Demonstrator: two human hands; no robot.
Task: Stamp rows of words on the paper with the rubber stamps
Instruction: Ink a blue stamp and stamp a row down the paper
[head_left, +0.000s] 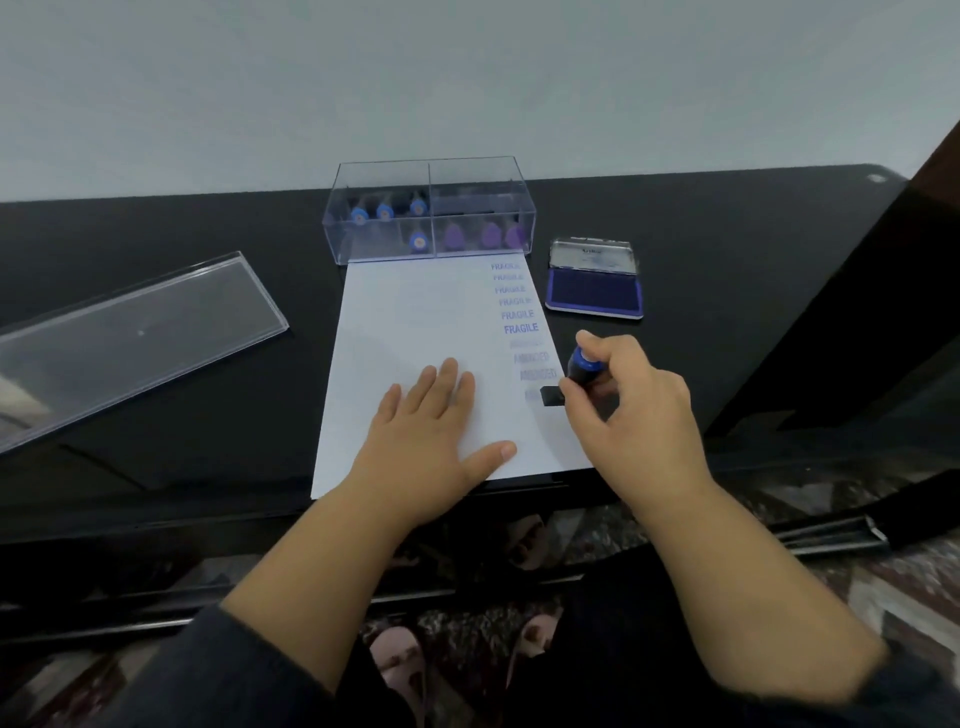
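Stamping is the step in hand: my right hand (618, 400) curls round the blue-handled stamp (584, 366), thumb over its top, with the black base set at the right edge of the paper (415, 322), just below the last faint word. I judge it is either pressing or just lifting off; a smudge of ink shows beside the base, but I cannot tell whether the rubber is touching the sheet. My left hand (441, 421) lies flat on the lower middle of the paper, fingers straight and spread, pinning it to the table (156, 467).

One column of words runs down the right side: several reading FRAGILE, then paler ones I cannot read cleanly. The rest of the sheet is blank, so I judge the task is early.

The pale prints suggest the stamp is running dry. The next move calls for a dab on the ink pad (595, 291), which lies open just right of the sheet's top, then a square, firm press lower in the column, with little room left. Other stamps stand in the clear box (431, 171) touching the paper's top edge; its lid (135, 332) lies well to the left.
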